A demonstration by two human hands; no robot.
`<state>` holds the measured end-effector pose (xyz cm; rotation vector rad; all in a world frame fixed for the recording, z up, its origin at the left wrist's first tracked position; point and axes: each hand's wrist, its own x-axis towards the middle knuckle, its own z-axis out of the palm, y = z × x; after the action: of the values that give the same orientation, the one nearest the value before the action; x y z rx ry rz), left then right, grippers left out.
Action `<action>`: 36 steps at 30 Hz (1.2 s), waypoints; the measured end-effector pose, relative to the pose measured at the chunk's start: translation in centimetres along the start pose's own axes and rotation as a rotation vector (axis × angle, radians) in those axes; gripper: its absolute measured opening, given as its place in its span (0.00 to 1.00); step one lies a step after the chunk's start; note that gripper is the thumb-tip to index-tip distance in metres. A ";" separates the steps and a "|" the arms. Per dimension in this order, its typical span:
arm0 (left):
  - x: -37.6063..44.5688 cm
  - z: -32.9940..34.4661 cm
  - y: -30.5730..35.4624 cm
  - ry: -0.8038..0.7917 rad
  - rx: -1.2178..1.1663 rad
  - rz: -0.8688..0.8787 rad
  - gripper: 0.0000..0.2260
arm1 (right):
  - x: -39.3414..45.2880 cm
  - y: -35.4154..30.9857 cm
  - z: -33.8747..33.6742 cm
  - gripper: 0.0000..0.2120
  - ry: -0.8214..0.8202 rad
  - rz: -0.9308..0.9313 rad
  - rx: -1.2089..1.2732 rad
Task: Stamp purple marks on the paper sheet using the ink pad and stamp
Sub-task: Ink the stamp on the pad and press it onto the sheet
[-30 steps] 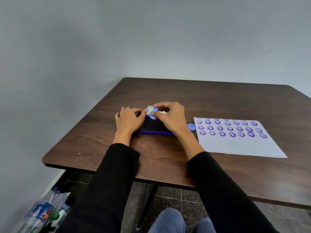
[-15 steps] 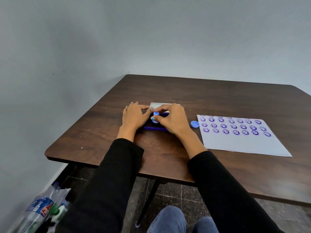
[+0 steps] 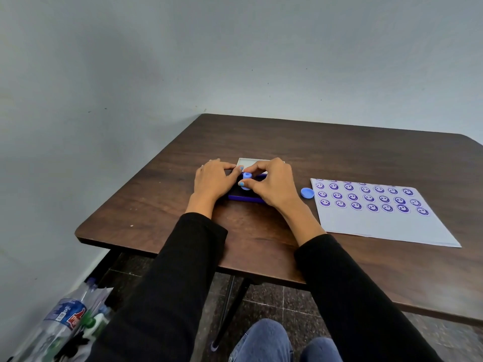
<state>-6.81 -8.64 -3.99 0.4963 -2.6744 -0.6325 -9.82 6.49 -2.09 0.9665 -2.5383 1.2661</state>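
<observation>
A purple ink pad (image 3: 245,197) lies open on the brown table (image 3: 339,152), its white lid (image 3: 248,162) folded back behind it. My right hand (image 3: 274,186) pinches a small light-blue stamp (image 3: 246,181) between thumb and fingers and holds it down on the pad. My left hand (image 3: 213,180) rests on the pad's left side, its fingers curled against the edge. To the right lies a white paper sheet (image 3: 386,226) with three rows of purple smiley marks across its far part.
A small blue round cap (image 3: 307,193) lies on the table between the ink pad and the sheet. Plastic bottles (image 3: 65,320) are piled on the floor at the lower left. The table's near edge runs just above my knees.
The white lid has swung from partly raised to flat behind the pad. My right hand has brought the stamp down onto the ink surface. Both hands stay at the pad.
</observation>
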 end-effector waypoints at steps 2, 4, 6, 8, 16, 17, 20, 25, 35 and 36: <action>0.0 0.0 0.0 0.001 0.002 -0.001 0.17 | -0.1 0.1 0.1 0.12 0.011 -0.012 -0.007; 0.0 0.0 0.0 0.005 0.002 0.002 0.17 | 0.0 0.2 0.1 0.12 0.019 -0.011 -0.012; 0.0 0.1 0.0 0.008 0.004 0.005 0.17 | 0.1 0.2 0.1 0.12 0.037 -0.009 -0.014; 0.0 0.1 0.1 0.007 0.008 0.003 0.17 | 0.1 0.3 0.2 0.13 0.072 -0.016 -0.051; -0.5 -0.3 0.9 0.124 -0.051 -0.026 0.21 | -1.2 -0.4 -1.4 0.13 0.378 0.030 0.042; -0.7 -0.4 1.2 0.158 -0.062 -0.010 0.22 | -1.6 -0.5 -2.2 0.13 0.465 0.061 0.100; -1.6 -0.3 2.9 0.213 -0.075 0.127 0.19 | -3.3 0.0 -4.6 0.11 0.648 0.136 0.253; -4.7 1.8 8.8 0.112 -0.039 0.665 0.12 | -6.1 3.0 -8.6 0.09 0.768 0.289 0.496; -5.0 2.7 9.2 0.094 0.118 0.669 0.16 | -7.1 5.3 -10.0 0.11 0.715 0.543 0.424; -4.9 2.9 9.3 0.076 0.125 0.675 0.20 | -7.1 5.2 -10.1 0.11 0.705 0.540 0.409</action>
<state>-6.07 2.24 -3.19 -0.3469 -2.5783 -0.2383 -8.93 19.84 -1.96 -0.1801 -2.0428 1.8838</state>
